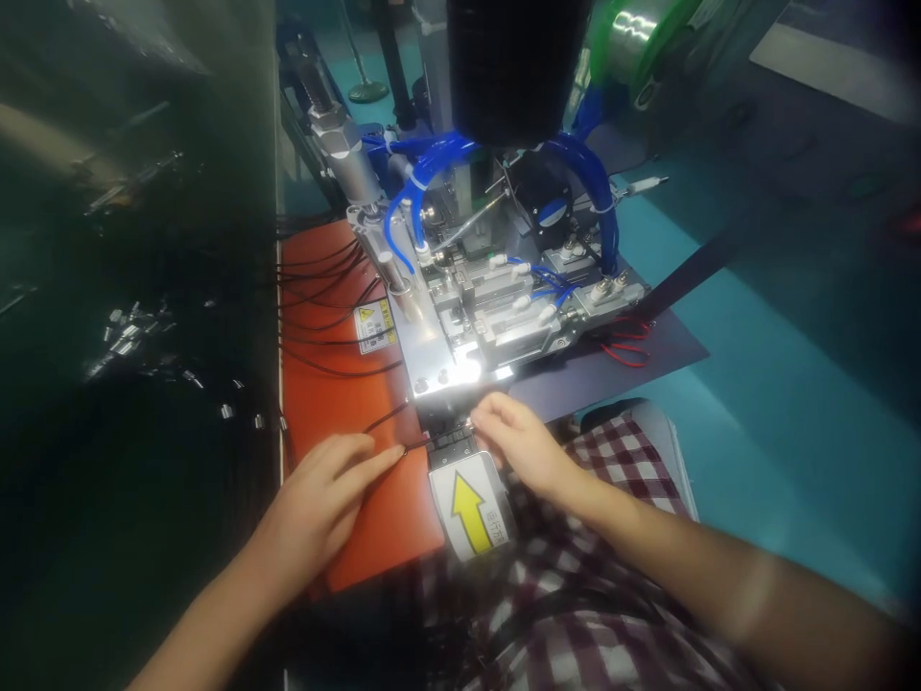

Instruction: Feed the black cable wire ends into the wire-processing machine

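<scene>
Over the orange board, my left hand (327,499) has its fingers closed on a thin black cable (424,442), the index fingertip reaching toward the machine. My right hand (514,437) pinches the cable's right end, where a small shiny metal piece shows at the fingertips. Between the hands the cable lies across a dark metal track (452,441) in front of the machine (496,307). Just below the track is a white label (471,509) with a yellow arrow pointing toward the machine.
Several black cables (323,278) lie across the orange board (338,393). Scattered small metal parts (129,331) lie on the dark surface at left. Blue air tubes (604,192) arch over the machine, and a green wire spool (637,43) is at the upper right.
</scene>
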`<state>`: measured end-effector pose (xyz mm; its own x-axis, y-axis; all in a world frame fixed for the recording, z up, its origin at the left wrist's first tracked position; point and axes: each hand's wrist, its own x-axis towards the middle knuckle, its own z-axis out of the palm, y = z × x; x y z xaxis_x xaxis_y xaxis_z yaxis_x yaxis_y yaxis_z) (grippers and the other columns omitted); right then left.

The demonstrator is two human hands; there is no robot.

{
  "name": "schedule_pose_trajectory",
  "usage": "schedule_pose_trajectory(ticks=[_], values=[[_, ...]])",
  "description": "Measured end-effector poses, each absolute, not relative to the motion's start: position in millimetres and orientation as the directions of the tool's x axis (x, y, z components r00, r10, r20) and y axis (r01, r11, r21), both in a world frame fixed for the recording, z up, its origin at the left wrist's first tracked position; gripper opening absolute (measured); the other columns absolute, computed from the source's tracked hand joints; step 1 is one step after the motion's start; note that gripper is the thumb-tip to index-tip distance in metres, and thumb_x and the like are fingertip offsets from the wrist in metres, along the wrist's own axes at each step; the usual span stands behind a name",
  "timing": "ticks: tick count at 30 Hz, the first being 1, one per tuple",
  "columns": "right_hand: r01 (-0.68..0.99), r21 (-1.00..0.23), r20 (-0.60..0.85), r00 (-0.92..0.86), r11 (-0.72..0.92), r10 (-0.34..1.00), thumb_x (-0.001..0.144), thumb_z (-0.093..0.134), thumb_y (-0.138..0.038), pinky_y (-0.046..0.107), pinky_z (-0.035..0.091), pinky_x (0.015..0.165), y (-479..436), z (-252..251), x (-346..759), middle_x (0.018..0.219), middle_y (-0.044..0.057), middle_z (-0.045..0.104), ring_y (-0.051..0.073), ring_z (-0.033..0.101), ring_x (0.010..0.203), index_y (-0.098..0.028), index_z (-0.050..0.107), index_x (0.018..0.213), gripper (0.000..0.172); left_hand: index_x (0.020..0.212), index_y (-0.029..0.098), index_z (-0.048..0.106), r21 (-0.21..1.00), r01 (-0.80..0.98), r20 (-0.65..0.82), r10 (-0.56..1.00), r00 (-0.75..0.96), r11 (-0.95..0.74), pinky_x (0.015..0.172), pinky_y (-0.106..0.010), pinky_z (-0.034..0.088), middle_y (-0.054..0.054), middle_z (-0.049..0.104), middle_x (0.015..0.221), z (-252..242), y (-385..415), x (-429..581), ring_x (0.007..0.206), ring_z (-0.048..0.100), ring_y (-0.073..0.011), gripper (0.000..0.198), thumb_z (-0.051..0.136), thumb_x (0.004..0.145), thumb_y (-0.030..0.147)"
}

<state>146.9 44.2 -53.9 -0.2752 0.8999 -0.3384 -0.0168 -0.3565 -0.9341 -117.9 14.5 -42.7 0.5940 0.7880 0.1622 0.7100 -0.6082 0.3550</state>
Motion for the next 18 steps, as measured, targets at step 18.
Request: schedule_pose_trajectory(ticks=[18], values=[[-0.059, -0.763, -0.645, 0.013, -0.643, 0.764, 0.07, 0.051, -0.018, 0.024, 0.031, 0.055, 45.7, -26.8, 120.3, 0.065, -0.005, 0.042, 0.01, 0.037, 0.06, -0.02, 0.043, 0.067, 0.009, 0.133, 0.029, 0.05, 0.385, 0.69, 0.175, 0.782, 0.598, -0.613, 0.085, -0.033, 0.048, -0.008, 0.052, 0.114, -40.3, 15.3, -115.2, 0.102, 0.053, -0.0203, 0.05, 0.038, 0.091, 0.005]])
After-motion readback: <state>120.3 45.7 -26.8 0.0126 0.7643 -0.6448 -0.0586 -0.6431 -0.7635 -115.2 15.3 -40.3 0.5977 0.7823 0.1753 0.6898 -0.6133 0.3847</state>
